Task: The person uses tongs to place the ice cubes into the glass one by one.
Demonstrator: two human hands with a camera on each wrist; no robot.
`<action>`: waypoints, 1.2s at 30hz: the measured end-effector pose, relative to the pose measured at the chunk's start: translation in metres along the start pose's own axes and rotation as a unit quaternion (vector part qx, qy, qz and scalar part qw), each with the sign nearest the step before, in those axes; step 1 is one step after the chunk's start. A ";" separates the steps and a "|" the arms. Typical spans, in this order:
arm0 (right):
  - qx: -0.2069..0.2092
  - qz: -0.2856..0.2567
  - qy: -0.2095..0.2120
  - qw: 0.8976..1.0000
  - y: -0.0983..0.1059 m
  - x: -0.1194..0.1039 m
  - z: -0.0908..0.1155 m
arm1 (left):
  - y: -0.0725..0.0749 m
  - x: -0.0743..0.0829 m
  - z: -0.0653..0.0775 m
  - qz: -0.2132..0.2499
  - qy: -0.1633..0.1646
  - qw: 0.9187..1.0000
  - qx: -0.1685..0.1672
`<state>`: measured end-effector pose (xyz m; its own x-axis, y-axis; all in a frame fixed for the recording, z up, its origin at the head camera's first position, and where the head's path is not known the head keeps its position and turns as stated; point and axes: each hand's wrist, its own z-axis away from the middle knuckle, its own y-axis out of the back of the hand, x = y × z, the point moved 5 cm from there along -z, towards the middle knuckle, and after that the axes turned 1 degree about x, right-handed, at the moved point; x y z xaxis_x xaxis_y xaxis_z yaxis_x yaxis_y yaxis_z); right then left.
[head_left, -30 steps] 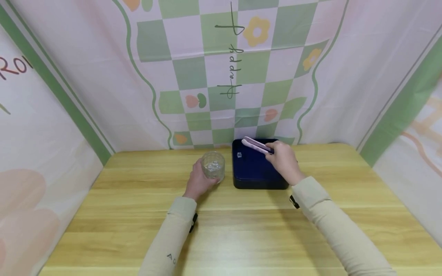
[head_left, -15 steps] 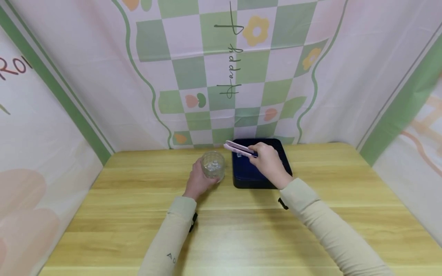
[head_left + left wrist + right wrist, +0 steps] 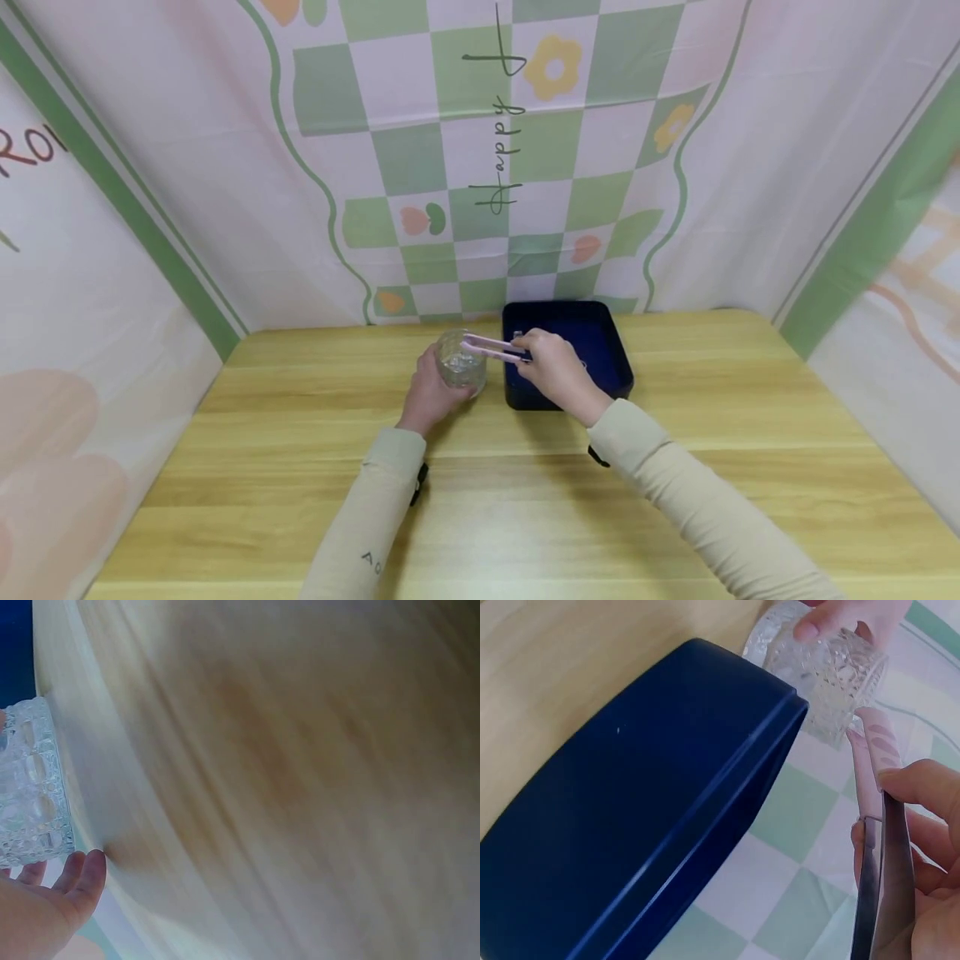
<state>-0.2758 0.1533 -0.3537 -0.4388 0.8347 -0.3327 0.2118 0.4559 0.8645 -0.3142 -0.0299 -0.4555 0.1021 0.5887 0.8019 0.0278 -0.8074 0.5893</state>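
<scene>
A clear, patterned glass (image 3: 459, 375) stands on the table left of a dark blue box (image 3: 628, 375). My left hand (image 3: 431, 393) grips the glass, its fingers curved round the left side and the thumb at the front. In the left wrist view the textured wall of the glass (image 3: 34, 787) shows above the fingers (image 3: 86, 877). My right hand (image 3: 561, 373) holds metal tongs (image 3: 491, 348) with pink tips, pointing left. Those tips overlap the glass mouth in the head view. Clear shiny pieces show inside the glass.
Small clear pieces (image 3: 518, 334) lie in the open-topped box, partly hidden by the right hand. Behind the wooden table (image 3: 300, 483) hangs a checked cloth backdrop (image 3: 480, 267), close to the box's far edge.
My right hand has carried the tongs leftward and nearer, from above the box to the glass mouth. My left hand and the glass have stayed in place.
</scene>
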 end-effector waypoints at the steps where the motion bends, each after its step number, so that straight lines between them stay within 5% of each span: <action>1: -0.003 0.000 0.002 1.000 -0.001 -0.001 0.000 | 0.000 0.000 0.000 0.002 0.001 1.000 0.000; 36: -0.018 0.006 0.007 1.000 -0.006 -0.009 -0.002 | 0.001 0.001 0.001 0.000 -0.001 1.000 0.005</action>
<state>-0.2749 0.1427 -0.3553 -0.4480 0.8358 -0.3174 0.1857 0.4343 0.8814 -0.3126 -0.0308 -0.4543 0.1039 0.5884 0.8019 0.0379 -0.8080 0.5880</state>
